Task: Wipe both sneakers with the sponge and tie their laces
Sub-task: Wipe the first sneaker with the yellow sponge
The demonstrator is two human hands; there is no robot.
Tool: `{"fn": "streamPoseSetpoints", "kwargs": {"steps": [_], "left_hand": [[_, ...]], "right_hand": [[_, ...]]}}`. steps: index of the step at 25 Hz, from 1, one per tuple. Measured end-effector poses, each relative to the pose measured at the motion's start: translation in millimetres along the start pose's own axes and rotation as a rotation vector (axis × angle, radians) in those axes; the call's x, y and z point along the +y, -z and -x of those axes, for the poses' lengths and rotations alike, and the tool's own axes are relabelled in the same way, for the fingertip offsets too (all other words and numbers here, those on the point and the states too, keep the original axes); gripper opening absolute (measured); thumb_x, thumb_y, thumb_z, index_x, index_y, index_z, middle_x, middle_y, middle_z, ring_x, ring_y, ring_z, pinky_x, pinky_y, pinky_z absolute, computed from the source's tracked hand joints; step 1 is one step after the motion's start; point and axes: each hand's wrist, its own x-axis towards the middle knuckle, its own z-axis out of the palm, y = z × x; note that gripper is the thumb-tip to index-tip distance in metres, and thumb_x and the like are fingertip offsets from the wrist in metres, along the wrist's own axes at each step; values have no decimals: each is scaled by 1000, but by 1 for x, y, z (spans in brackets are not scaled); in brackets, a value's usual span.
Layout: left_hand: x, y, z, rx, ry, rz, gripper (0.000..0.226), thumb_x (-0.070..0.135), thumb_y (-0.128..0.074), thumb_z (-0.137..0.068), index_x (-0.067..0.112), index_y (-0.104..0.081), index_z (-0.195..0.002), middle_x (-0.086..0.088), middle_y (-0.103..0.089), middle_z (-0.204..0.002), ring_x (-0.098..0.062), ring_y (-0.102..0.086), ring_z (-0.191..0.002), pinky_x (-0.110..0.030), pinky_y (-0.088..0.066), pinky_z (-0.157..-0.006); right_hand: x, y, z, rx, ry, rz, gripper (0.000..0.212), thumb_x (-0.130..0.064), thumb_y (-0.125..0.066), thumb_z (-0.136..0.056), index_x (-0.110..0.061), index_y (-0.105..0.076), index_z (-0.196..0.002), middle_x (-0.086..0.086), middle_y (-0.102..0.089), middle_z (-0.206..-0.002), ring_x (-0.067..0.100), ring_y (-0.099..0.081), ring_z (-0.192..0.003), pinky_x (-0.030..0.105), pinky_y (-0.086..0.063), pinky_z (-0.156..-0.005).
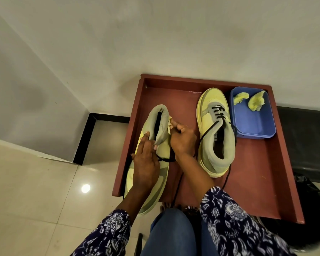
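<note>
Viewpoint: you look down at your own two hands over a red-brown tray [251, 172] on a tiled floor.
Left sneaker: a yellow-green and grey sneaker [148, 174] hangs over the tray's left edge, heel end towards the wall, toe towards you.
Left hand: your left hand [146, 163] lies along it, its grip pinching the grey collar.
Right hand: your right hand [182, 140] has its grip closed on a small yellow sponge piece [169, 125], pressed to the outside of the collar.
Right sneaker: the second sneaker [215, 130] stands flat on the tray, just beside your right hand.
Laces: black laces [204, 135] trail loose from both shoes; no bow is tied on either.
Blue tub: a blue tub [253, 126] sits beside the second sneaker, holding two more yellow sponge pieces [256, 103].
Progress: wiping of the first sneaker looks underway. Whether the second has been wiped, you cannot tell. Both laces are left to tie.
</note>
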Motion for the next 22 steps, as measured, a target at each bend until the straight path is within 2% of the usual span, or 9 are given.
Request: {"fn": "streamPoseSetpoints", "kwargs": {"steps": [2,3,6,9,12,15,18,22], "left_hand": [[-5,-2,1,-5,9,-3,14,9,-44,-95,16,-51,-105,-10,-46,-139,-19,-50,-121,-43,-46,-93],[-6,-3,2,-8,23,-7,13,14,-42,-95,20,-49,-103,-8,-46,-140,-13,-46,-122,-50,-45,-95],[-7,-4,0,-14,70,-12,12,21,-38,-94,29,-45,-100,-3,-44,-141,-4,-39,-121,-64,-40,-95],[-7,-5,1,-5,64,-14,11,18,-40,-95,25,-46,-102,-5,-44,-141,-2,-39,-118,-63,-42,-92],[-6,-5,1,-4,64,-24,12,19,-38,-94,25,-43,-103,-7,-46,-140,-1,-38,-115,-63,-42,-92],[-5,-7,0,-11,72,-15,13,20,-37,-94,26,-43,-104,-7,-46,-139,-6,-44,-116,-65,-42,-90],[-6,-8,0,-17,56,-13,16,17,-37,-94,22,-44,-108,-9,-47,-139,-22,-51,-120,-64,-44,-87],[-1,-7,1,-45,86,-12,19,15,-35,-94,25,-41,-108,-9,-43,-141,-27,-47,-125,-69,-40,-88]], "right_hand": [[-4,-5,-16,-43,6,43,26,-10,-56,-89,-14,-67,-112,5,-67,-117,17,-62,-106,33,-49,-96],[-8,-7,-23,-66,29,76,27,-11,-54,-89,-17,-68,-111,3,-68,-115,17,-62,-105,36,-50,-95],[-22,-9,-37,-146,55,150,38,-2,-47,-85,-20,-67,-112,1,-68,-116,17,-62,-106,36,-50,-96],[-23,-7,-44,-191,12,190,41,3,-43,-84,-15,-66,-113,5,-67,-116,20,-60,-107,36,-48,-97],[-19,-8,-49,-190,-32,220,38,3,-44,-83,-13,-66,-109,7,-67,-111,21,-60,-98,38,-49,-94],[-14,-10,-48,-190,-114,174,35,-1,-45,-85,-15,-66,-109,4,-66,-103,15,-55,-91,35,-49,-88],[-3,-8,-35,-158,-182,69,31,-1,-46,-85,-20,-66,-101,0,-63,-94,15,-54,-89,30,-47,-78],[3,2,-4,-118,-198,57,46,4,-41,-87,-13,-55,-128,-2,-60,-126,14,-57,-111,24,-47,-92]]}}
